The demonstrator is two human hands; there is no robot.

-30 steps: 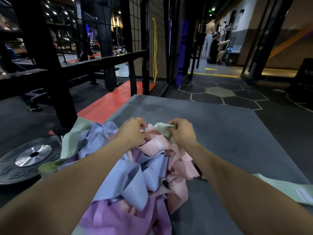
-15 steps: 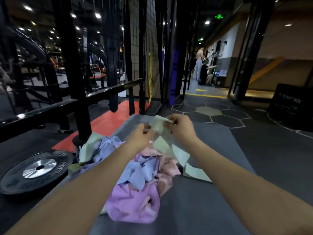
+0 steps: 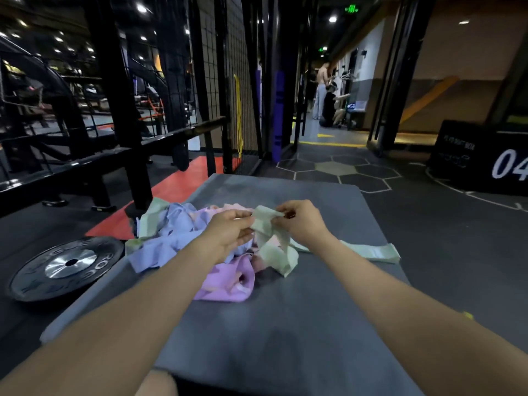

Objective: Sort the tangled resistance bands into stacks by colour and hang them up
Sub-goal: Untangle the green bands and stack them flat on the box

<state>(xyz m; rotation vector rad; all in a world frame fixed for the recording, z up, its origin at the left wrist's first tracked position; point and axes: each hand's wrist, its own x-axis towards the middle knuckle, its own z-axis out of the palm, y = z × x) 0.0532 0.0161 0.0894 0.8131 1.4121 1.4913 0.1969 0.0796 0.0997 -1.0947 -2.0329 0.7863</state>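
We read "ROC" on the plate point(image 3: 65, 267) left of the mat point(image 3: 285, 324). Our left hand point(image 3: 228, 232) and right hand point(image 3: 303, 221) each pinch the green band point(image 3: 268, 224), lifted above the pile point(image 3: 200, 241) near the mat's left edge. The box point(image 3: 483, 158) reads "04".

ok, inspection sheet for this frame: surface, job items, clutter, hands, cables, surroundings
Surface: grey mat on dark gym floor.
Job's things: tangled pile of bands, blue, purple, pink and green, on the mat; pale green band lifted partly out of it; another green band flat on the mat to the right.
Clutter: weight plate on the floor left of the mat.
Grippers: left hand and right hand both pinch the pale green band.
Cables: nothing seen.
Surroundings: black rack, black box, people in the corridor.
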